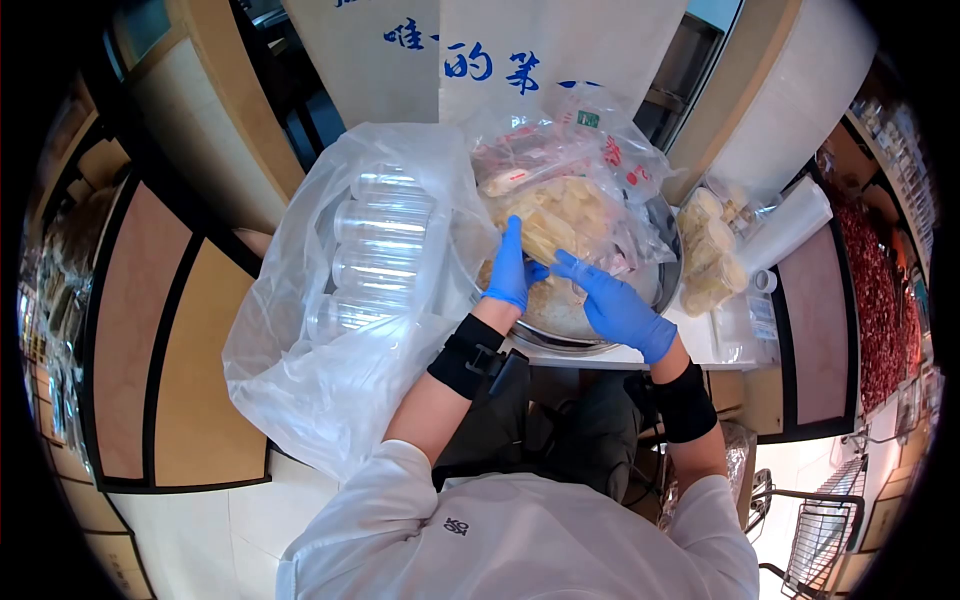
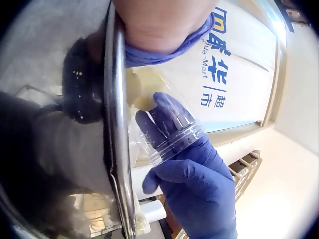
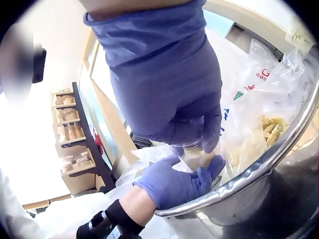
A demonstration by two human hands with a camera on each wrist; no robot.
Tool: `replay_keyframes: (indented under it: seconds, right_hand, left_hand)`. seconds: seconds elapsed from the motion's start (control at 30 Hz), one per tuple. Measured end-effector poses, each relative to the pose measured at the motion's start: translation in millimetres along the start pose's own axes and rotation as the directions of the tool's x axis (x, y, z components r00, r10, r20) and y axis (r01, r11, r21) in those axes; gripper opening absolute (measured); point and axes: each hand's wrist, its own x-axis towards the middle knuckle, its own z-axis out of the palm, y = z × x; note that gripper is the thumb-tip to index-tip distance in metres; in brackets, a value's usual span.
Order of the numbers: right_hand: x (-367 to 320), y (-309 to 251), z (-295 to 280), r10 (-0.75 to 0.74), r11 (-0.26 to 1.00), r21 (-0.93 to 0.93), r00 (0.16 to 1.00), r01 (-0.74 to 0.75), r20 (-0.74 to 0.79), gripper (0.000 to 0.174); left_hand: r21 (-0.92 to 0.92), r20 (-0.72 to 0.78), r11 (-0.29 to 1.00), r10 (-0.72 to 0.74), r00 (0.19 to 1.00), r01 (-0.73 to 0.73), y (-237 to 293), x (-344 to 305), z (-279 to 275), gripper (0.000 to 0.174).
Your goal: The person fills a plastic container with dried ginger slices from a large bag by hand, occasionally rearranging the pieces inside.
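1. head view: the jar (image 1: 548, 240) lay tilted between both hands near the centre of the frame, over the basin (image 3: 251, 174), with pale stuff showing through its clear wall.
2. left hand (image 1: 512, 270), just lower left of it, had its fingers bent round the jar's body, thumb pointing up the frame.
3. right hand (image 1: 622, 310) reached in from the lower right, fingers mostly straight; the left wrist view showed them through the wall past the threaded rim. whether they gripped anything there, i could not tell.
4. the jar looked light, thin and slippery; a hard squeeze would probably have dented it. best hold: a loose wrap round the body, or the stiffer rim.
5. pale pieces (image 1: 575, 200), upper centre, looked light and perhaps brittle, better scooped than pinched.
6. filled jars (image 1: 710, 250) stood right of centre; spare jars (image 1: 380, 270) lay left of centre.
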Motion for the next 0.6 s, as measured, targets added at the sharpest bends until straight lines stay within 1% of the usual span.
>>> replay_keyframes:
  seconds: [0.03, 0.1, 0.13, 0.2, 0.23, 0.3, 0.33, 0.37, 0.4, 0.53, 0.6]
  right_hand:
    - [0, -1, 0, -0.001, 1.0, 0.001, 1.0, 0.001, 0.001, 0.063]
    - [0, -1, 0, 0.078, 0.962, 0.262, 0.997, -0.074, -0.004, 0.066]
    - [1, -1, 1, 0.079, 0.962, 0.262, 0.997, -0.075, -0.004, 0.066]
    - [2, 0, 2, 0.077, 0.868, 0.493, 0.997, -0.063, -0.009, 0.068]
    - [3, 1, 0, 0.078, 0.868, 0.493, 0.997, -0.064, -0.008, 0.068]
    - [4, 2, -8, 0.059, 0.83, 0.544, 0.99, -0.122, 0.132, 0.076]
    - [5, -1, -10, 0.059, 0.83, 0.545, 0.989, -0.122, 0.132, 0.076]
    - [7, -7, -12, 0.054, 0.855, 0.504, 0.988, -0.12, 0.143, 0.073]
    - [9, -10, -13, 0.05, 0.879, 0.462, 0.987, -0.116, 0.154, 0.071]
    - [12, -10, -13, 0.053, 0.902, 0.419, 0.992, -0.099, 0.118, 0.072]
    - [14, -10, -11, 0.05, 0.94, 0.332, 0.995, -0.075, 0.081, 0.074]
  left_hand:
    - [0.028, 0.007, 1.0, 0.004, 1.0, -0.004, 1, -2, 2, 0.06]
    - [0.055, 0.013, 0.998, 0.01, 1.0, -0.011, 2, -3, 1, 0.061]
    - [0.041, 0.031, 0.999, 0.014, 0.999, -0.016, 1, -2, 0, 0.061]
    - [0.026, 0.051, 0.999, 0.018, 0.999, -0.019, 1, 0, 1, 0.061]
    - [0.026, 0.055, 1.0, 0.011, 0.998, -0.013, 1, -1, 2, 0.061]
    - [0.026, 0.058, 1.0, 0.006, 0.998, -0.008, 1, -2, 2, 0.061]
    - [0.045, 0.06, 0.999, 0.011, 0.998, -0.014, 0, -1, 2, 0.057]
    - [0.064, 0.062, 0.998, 0.016, 0.998, -0.02, -1, -1, 3, 0.053]
    - [0.065, 0.063, 0.998, 0.016, 0.998, -0.02, -1, 0, 3, 0.053]
    - [0.06, 0.075, 0.998, 0.021, 0.997, -0.026, -4, 3, 0, 0.057]
    - [0.065, 0.085, 0.998, 0.018, 0.996, -0.024, -3, 3, 1, 0.058]
